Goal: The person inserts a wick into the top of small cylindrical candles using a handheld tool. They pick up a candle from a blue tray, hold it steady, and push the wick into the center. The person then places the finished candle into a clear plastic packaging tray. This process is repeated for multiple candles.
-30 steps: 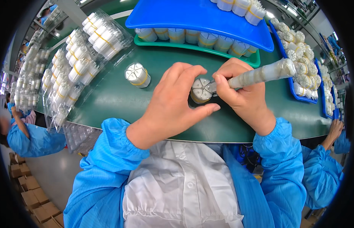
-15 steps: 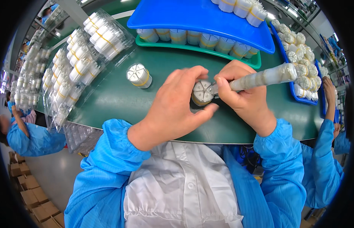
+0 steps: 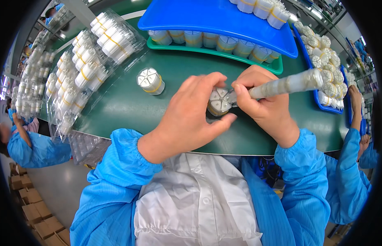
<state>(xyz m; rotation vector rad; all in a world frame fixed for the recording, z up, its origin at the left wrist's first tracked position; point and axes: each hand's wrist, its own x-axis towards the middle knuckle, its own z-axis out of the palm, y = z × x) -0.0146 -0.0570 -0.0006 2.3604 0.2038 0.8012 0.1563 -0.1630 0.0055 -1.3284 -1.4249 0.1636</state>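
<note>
A round bundle of white wedge-shaped pieces [image 3: 219, 99], banded in yellow near its base, stands upright on the green tabletop. My left hand [image 3: 193, 110] curves round its left side, with fingers at the far side and the thumb at the near side. In my right hand [image 3: 265, 107] is a hand tool with a thick, tape-wrapped handle [image 3: 291, 84]. The tool's narrow front end meets the right edge of the bundle's top; my fingers partly hide it, so its kind is unclear. A second such bundle [image 3: 150, 81] stands apart to the left.
A blue tray [image 3: 215, 20] lies over a green tray [image 3: 191, 48] full of bundles at the back. Clear plastic packs of bundles [image 3: 82, 61] are stacked on the left. On the right stands a blue tray's heap of bundles [image 3: 328, 69]. Co-workers' blue sleeves [image 3: 37, 149] show at both sides.
</note>
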